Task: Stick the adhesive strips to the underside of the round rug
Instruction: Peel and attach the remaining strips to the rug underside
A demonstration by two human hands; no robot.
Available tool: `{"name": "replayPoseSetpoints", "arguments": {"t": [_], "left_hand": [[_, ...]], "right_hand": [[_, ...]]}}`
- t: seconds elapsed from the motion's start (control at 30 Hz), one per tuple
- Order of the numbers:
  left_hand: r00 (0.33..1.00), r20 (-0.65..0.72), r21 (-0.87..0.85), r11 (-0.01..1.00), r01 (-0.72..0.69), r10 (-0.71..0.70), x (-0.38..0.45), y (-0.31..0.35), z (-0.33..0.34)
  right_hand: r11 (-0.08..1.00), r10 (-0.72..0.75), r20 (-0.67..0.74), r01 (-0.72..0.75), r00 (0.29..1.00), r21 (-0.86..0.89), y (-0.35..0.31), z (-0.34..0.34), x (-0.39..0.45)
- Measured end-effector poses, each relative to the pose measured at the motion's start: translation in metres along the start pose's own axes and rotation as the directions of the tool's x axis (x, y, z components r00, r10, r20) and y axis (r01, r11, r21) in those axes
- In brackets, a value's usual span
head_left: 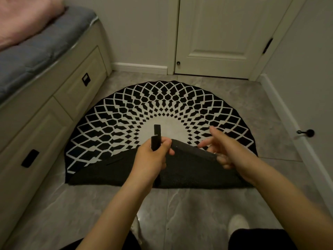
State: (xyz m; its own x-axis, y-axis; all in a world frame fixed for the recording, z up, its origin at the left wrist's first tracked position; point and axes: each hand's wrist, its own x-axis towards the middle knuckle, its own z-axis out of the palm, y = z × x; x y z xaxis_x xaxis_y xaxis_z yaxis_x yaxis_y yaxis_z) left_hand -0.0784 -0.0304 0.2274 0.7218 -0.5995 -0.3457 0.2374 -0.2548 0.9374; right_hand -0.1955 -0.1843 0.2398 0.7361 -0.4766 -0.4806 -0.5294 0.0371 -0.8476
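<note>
The round black-and-white rug (160, 107) lies on the floor with its near part folded back, showing the dark grey underside (111, 173). My left hand (153, 156) grips black adhesive strips (156, 136) that stand upright above the fold. My right hand (223, 148) holds the raised edge of the folded flap, fingers curled under it and the index finger stretched out. A dark strip (115, 161) lies on the underside to the left.
A bench with drawers (54, 105) and a grey cushion (36, 49) runs along the left. A white door (225, 37) stands behind the rug. A black door stop (306, 132) sits at the right baseboard. My knees and a white slipper (237, 224) are at the bottom.
</note>
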Motion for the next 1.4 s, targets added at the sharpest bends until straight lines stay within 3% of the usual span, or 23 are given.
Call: {"name": "replayPoseSetpoints", "arguments": {"t": [0.07, 0.13, 0.2, 0.3, 0.4, 0.5, 0.67, 0.77, 0.83, 0.9, 1.0, 1.07, 1.2, 1.3, 1.4], "left_hand": [[1.0, 0.02, -0.024, 1.0, -0.01, 0.01, 0.0, 0.001, 0.001], [0.999, 0.032, -0.036, 0.999, -0.01, 0.011, 0.0, 0.001, 0.001], [0.999, 0.034, -0.051, 0.999, 0.005, -0.003, 0.001, 0.001, 0.002], [0.997, 0.044, -0.129, 0.989, 0.067, -0.061, 0.002, 0.003, 0.003], [0.993, 0.07, -0.215, 0.971, 0.105, -0.091, 0.0, 0.005, 0.003], [0.999, -0.029, -0.058, 0.998, 0.037, -0.039, -0.004, -0.001, 0.0], [0.994, -0.113, -0.062, 0.998, -0.01, 0.003, -0.006, 0.001, -0.001], [0.992, -0.126, -0.084, 0.996, -0.012, 0.002, -0.001, 0.004, 0.009], [0.986, -0.145, -0.178, 0.982, 0.06, -0.087, 0.004, -0.001, 0.012], [0.959, -0.162, -0.311, 0.934, 0.173, -0.232, 0.009, -0.006, 0.009], [0.923, -0.043, -0.396, 0.855, 0.336, -0.383, 0.022, -0.009, 0.004], [0.914, -0.009, -0.345, 0.859, 0.378, -0.406, 0.041, -0.013, -0.003], [0.929, -0.135, -0.045, 0.939, 0.342, -0.345, 0.102, -0.032, -0.029], [0.909, -0.154, 0.115, 0.906, 0.406, -0.388, 0.147, -0.068, -0.046], [0.893, -0.159, 0.156, 0.883, 0.443, -0.42, 0.184, -0.124, -0.054]], "right_hand": [[0.997, 0.069, 0.088, -0.068, 0.994, -0.021, 0.001, 0.007, -0.002], [0.992, 0.074, 0.195, -0.092, 0.978, 0.083, 0.002, 0.011, -0.002], [0.972, 0.058, 0.211, -0.104, 0.976, 0.213, 0.002, 0.013, -0.002], [0.957, 0.016, 0.084, -0.04, 0.996, 0.286, 0.003, 0.013, 0.002], [0.975, -0.009, -0.051, 0.02, 0.999, 0.223, 0.004, 0.014, 0.004], [0.976, -0.032, -0.06, 0.044, 0.998, 0.212, 0.0, 0.016, 0.0], [0.966, 0.004, -0.069, 0.014, 0.998, 0.257, -0.001, 0.014, -0.004], [0.963, 0.012, -0.145, 0.027, 0.989, 0.269, 0.004, 0.007, -0.009], [0.975, 0.029, -0.216, 0.02, 0.976, 0.221, 0.008, 0.004, -0.009], [0.947, 0.065, -0.258, 0.022, 0.964, 0.32, 0.011, 0.002, -0.004], [0.923, 0.109, -0.301, 0.016, 0.947, 0.384, 0.007, 0.004, 0.018], [0.945, 0.113, -0.3, -0.009, 0.947, 0.326, 0.006, 0.007, 0.039], [0.971, 0.151, -0.253, -0.095, 0.956, 0.22, 0.018, 0.01, 0.092], [0.968, 0.183, -0.259, -0.128, 0.948, 0.216, 0.04, 0.011, 0.141], [0.965, 0.239, -0.267, -0.197, 0.934, 0.175, 0.071, 0.012, 0.192]]}}
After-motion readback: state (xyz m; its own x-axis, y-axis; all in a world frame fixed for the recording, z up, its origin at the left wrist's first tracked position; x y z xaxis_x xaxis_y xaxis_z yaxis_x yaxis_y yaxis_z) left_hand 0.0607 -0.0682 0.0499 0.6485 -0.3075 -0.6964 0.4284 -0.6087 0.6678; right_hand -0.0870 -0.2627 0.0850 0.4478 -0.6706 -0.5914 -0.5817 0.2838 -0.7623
